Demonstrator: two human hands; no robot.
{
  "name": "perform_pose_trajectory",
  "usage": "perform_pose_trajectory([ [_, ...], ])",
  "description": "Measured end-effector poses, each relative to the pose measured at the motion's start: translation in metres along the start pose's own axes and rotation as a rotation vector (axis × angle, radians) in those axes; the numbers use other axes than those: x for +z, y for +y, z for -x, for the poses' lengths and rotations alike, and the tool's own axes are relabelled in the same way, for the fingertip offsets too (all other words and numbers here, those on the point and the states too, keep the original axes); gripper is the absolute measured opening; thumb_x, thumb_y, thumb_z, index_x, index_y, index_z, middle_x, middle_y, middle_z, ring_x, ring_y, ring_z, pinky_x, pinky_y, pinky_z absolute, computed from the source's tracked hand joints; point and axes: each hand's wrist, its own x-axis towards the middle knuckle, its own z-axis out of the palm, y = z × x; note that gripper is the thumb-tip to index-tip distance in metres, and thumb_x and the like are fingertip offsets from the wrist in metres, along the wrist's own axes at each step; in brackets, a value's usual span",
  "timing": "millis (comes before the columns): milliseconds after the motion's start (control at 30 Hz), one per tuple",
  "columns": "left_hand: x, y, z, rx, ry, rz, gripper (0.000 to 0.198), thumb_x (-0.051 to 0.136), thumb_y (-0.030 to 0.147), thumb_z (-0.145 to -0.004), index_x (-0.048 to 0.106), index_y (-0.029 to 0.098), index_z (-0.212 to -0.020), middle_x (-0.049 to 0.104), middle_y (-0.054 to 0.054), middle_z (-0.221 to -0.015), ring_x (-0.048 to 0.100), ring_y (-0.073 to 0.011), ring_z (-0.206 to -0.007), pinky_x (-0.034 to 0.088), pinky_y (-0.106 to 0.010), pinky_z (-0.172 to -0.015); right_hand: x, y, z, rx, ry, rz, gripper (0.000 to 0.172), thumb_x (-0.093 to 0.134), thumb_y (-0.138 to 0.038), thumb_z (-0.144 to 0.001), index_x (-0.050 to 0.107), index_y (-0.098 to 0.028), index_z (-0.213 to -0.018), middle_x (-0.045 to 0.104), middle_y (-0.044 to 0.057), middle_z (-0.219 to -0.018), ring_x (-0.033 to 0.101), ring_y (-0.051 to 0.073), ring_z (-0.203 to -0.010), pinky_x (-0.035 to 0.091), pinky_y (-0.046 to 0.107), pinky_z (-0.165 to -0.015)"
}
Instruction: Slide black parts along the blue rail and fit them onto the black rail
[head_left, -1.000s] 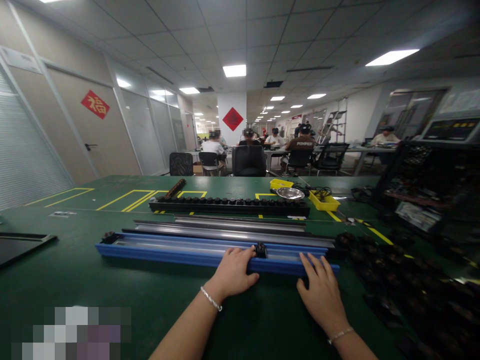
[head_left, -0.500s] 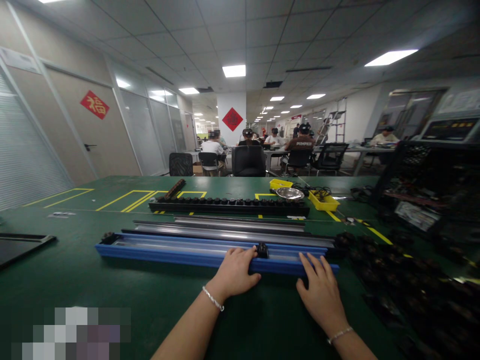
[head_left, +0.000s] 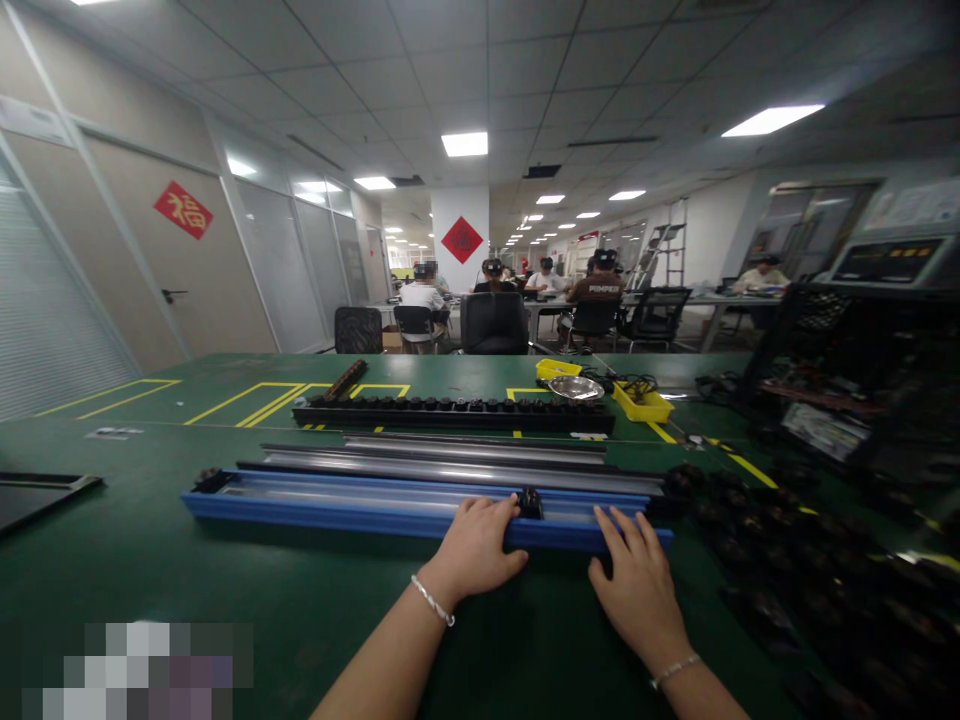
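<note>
A long blue rail (head_left: 315, 508) lies across the green table (head_left: 150, 570) in front of me. A small black part (head_left: 530, 503) sits in the rail's channel. My left hand (head_left: 480, 545) curls over the rail's near edge, fingertips touching the black part. My right hand (head_left: 637, 575) lies flat with fingers stretched out on the rail's right end. Behind the blue rail lie grey metal rails (head_left: 450, 460).
A black strip with several round sockets (head_left: 450, 412) lies farther back. Yellow bins (head_left: 645, 402) and a metal dish (head_left: 576, 387) stand at back right. A heap of black parts (head_left: 810, 570) covers the right side. A dark tray (head_left: 37, 490) is at left. Seated people work beyond.
My left hand and the black part have slid slightly to the right along the blue rail. My right hand stays flat on the rail's right end.
</note>
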Motion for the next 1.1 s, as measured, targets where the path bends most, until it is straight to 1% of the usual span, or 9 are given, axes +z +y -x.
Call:
perform_pose_trajectory([
  [300, -0.001, 0.007, -0.003, -0.015, -0.026, 0.008, 0.057, 0.052, 0.049, -0.076, 0.045, 0.023, -0.126, 0.049, -0.004, -0.134, 0.046, -0.0247, -0.116, 0.026, -0.043, -0.105, 0.001, 0.001, 0.000, -0.007, 0.011, 0.008, 0.056, 0.038, -0.028, -0.079, 0.044, -0.017, -0.133, 0.044, 0.007, -0.136, 0.024, 0.027, -0.132, 0.028, 0.045, -0.104],
  [467, -0.001, 0.008, -0.003, -0.013, -0.023, -0.007, 0.057, 0.053, 0.046, -0.075, 0.046, 0.022, -0.126, 0.048, -0.004, -0.135, 0.045, -0.0252, -0.116, 0.027, -0.043, -0.105, 0.002, 0.001, 0.000, -0.019, 0.019, 0.013, 0.056, 0.038, -0.027, -0.078, 0.045, -0.016, -0.132, 0.044, 0.008, -0.135, 0.024, 0.028, -0.132, 0.029, 0.045, -0.104],
  [600, -0.001, 0.008, -0.002, -0.005, -0.011, -0.006, 0.055, 0.053, 0.047, -0.076, 0.047, 0.022, -0.124, 0.048, -0.004, -0.134, 0.046, -0.0247, -0.115, 0.027, -0.043, -0.105, 0.002, 0.001, 0.000, -0.022, 0.028, 0.011, 0.056, 0.038, -0.026, -0.078, 0.045, -0.016, -0.132, 0.045, 0.009, -0.135, 0.024, 0.028, -0.132, 0.028, 0.045, -0.104],
  [1100, 0.000, 0.013, -0.006, 0.004, -0.030, 0.011, 0.054, 0.053, 0.048, -0.076, 0.048, 0.023, -0.123, 0.047, -0.005, -0.135, 0.046, -0.0242, -0.116, 0.027, -0.044, -0.105, 0.003, 0.001, 0.000, -0.018, 0.037, 0.005, 0.055, 0.038, -0.026, -0.078, 0.046, -0.017, -0.132, 0.046, 0.008, -0.134, 0.025, 0.027, -0.132, 0.029, 0.045, -0.104],
])
